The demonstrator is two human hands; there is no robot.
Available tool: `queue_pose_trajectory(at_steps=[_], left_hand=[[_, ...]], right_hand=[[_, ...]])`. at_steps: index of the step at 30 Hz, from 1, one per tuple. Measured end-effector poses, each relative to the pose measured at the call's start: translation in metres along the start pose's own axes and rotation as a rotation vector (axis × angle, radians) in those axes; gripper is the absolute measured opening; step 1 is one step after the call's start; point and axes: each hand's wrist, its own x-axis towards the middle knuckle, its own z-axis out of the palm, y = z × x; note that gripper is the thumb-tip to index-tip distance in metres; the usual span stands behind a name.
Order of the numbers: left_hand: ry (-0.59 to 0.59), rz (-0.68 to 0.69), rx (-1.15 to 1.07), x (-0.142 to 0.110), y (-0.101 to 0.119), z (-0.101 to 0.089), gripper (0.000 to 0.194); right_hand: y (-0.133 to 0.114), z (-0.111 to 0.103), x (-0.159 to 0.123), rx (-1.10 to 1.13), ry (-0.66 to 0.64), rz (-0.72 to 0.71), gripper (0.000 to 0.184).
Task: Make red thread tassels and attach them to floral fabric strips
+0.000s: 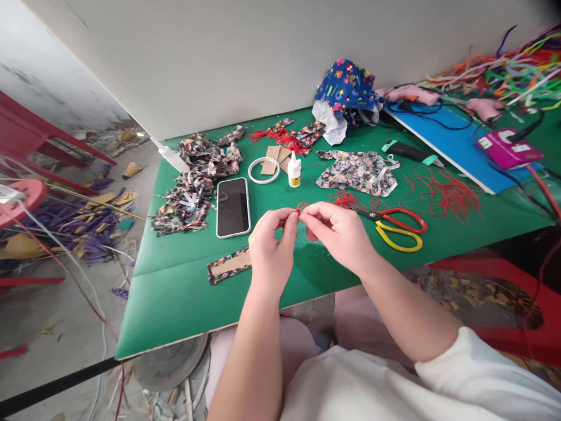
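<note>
I saw left hand (272, 244) and right hand (339, 232) pinching red cord (302, 206); white bottle (294, 171) stood farther off, contents unclear.

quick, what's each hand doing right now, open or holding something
Left hand: closed, pinching a bit of red cord.
Right hand: closed, pinching at the red cord too.

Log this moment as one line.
left hand: pinching thin red cord; right hand: pinching same cord; nearby: red-and-yellow-handled metal scissors, white-edged black phone
</note>
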Motion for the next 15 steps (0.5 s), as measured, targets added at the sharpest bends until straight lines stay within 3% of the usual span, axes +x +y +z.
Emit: queue_pose_trajectory(at_steps=[6, 15], left_hand=[[-0.038, -0.136, -0.201, 0.0010, -0.0008, 0.0009, 0.016], [-0.105, -0.093, -0.074, 0.0040, -0.0044, -0.0036, 0.014]], right_hand=[[0.0021, -0.0050, 0.0056, 0.170, -0.062, 0.100, 0.017], [0.0062, -0.0050, 0.0007, 0.030, -0.018, 0.050, 0.014]])
